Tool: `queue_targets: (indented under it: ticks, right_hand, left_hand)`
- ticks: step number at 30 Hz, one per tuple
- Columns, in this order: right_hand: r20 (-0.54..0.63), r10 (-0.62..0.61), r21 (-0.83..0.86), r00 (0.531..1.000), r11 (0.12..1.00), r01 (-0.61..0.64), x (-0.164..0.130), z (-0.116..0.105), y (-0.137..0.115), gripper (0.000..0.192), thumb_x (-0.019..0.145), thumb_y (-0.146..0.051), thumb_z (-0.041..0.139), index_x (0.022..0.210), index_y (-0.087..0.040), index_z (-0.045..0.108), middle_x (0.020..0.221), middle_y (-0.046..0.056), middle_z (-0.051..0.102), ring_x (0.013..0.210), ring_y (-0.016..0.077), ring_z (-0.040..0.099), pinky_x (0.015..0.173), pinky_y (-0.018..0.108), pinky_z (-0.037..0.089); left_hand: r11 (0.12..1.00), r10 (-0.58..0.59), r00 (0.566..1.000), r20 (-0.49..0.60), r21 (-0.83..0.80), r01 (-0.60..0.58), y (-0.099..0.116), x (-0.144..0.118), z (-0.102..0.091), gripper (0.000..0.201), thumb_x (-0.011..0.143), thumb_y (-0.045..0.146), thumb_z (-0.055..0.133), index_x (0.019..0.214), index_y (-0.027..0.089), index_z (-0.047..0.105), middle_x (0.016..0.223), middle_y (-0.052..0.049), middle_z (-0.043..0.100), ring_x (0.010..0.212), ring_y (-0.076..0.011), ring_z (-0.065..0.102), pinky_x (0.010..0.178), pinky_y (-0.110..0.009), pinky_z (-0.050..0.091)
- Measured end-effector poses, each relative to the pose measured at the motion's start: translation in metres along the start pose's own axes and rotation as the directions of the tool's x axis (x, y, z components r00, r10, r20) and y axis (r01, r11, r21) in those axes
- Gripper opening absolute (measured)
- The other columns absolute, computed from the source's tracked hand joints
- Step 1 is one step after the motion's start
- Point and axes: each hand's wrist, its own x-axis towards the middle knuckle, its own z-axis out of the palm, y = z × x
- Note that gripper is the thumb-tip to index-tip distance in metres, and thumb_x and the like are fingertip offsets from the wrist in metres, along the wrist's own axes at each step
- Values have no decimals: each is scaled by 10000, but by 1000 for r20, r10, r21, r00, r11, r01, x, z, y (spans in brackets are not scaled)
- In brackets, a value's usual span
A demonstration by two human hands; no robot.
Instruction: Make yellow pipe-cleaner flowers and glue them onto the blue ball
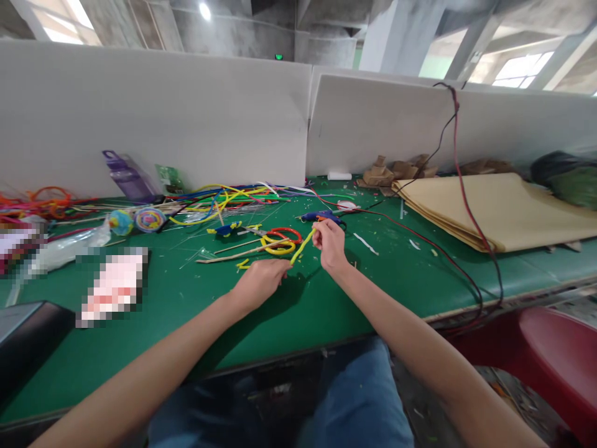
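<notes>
My left hand (261,281) and my right hand (330,244) each pinch one end of a short yellow pipe cleaner (302,247), held slanted above the green table (196,311). The left hand grips its lower end, the right hand its upper end. Just behind the hands lie coiled yellow and red pipe cleaners (280,239), a thin wooden stick (228,254) and a blue glue gun (321,216).
A heap of coloured pipe cleaners (224,198) lies at the back. A purple bottle (128,175) and round toys (149,219) are at the left. Tan sheets (494,208) are stacked at the right, crossed by red and black cables (471,218). A red stool (550,354) stands at lower right.
</notes>
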Motion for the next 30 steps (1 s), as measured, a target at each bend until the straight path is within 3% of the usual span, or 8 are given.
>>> queue_targets:
  ticks: [3,8,12,16,20,22,27,30]
  right_hand:
    - [-58,56,31,997,998,-54,1,1,2,167,651,-199,574,550,-182,442,413,-76,402,353,45,358,345,188,185]
    - [-36,148,133,988,981,-142,1,1,1,164,637,-215,593,553,-176,458,420,-71,412,365,44,371,337,186,183]
    - [67,133,222,989,964,-144,7,-3,-4,167,647,-235,619,598,-178,470,469,-69,440,398,45,405,335,178,191]
    - [98,121,238,988,961,-141,12,-6,-7,206,677,-287,647,619,-176,483,501,-68,452,407,37,417,332,172,195]
    - [186,162,221,969,954,-202,10,-4,-5,215,690,-323,662,652,-172,514,521,-55,495,438,51,477,355,173,252]
    - [225,151,204,962,959,-198,8,-3,-4,200,687,-316,670,686,-169,535,525,-44,527,459,69,517,369,177,274]
    - [260,180,174,949,958,-229,6,-3,-6,196,667,-287,680,686,-167,526,549,-22,581,508,97,574,381,180,293]
    - [252,190,178,949,955,-238,7,-4,-7,168,663,-255,664,684,-168,522,569,-18,595,531,100,587,391,178,305]
  left_hand:
    - [939,169,985,37,296,-173,2,-4,6,254,820,57,414,909,162,626,701,-52,633,681,-183,609,635,-286,463]
    - [857,204,978,53,473,-204,0,-4,5,259,843,72,398,982,142,606,741,-74,652,700,-204,622,627,-296,467]
    - [864,138,990,-27,492,-108,-10,3,-18,235,893,219,410,921,193,642,821,-62,679,812,-218,633,705,-298,462]
    - [812,-53,963,-263,550,195,-45,4,-55,332,915,333,358,1068,189,614,1015,-105,666,938,-246,606,773,-334,449]
    - [721,-261,965,-34,658,218,-81,0,-70,290,869,291,410,977,209,666,998,-90,667,950,-252,598,715,-302,461]
    - [707,-299,954,-13,669,231,-90,0,-68,300,858,253,398,988,207,664,1002,-93,660,951,-253,598,700,-300,464]
    - [730,-278,959,50,660,177,-90,1,-67,306,829,174,386,958,141,662,925,-130,635,921,-255,597,789,-334,463]
    - [771,-219,975,-28,607,190,-84,-1,-73,305,833,154,361,974,112,629,962,-136,593,898,-243,591,824,-347,459]
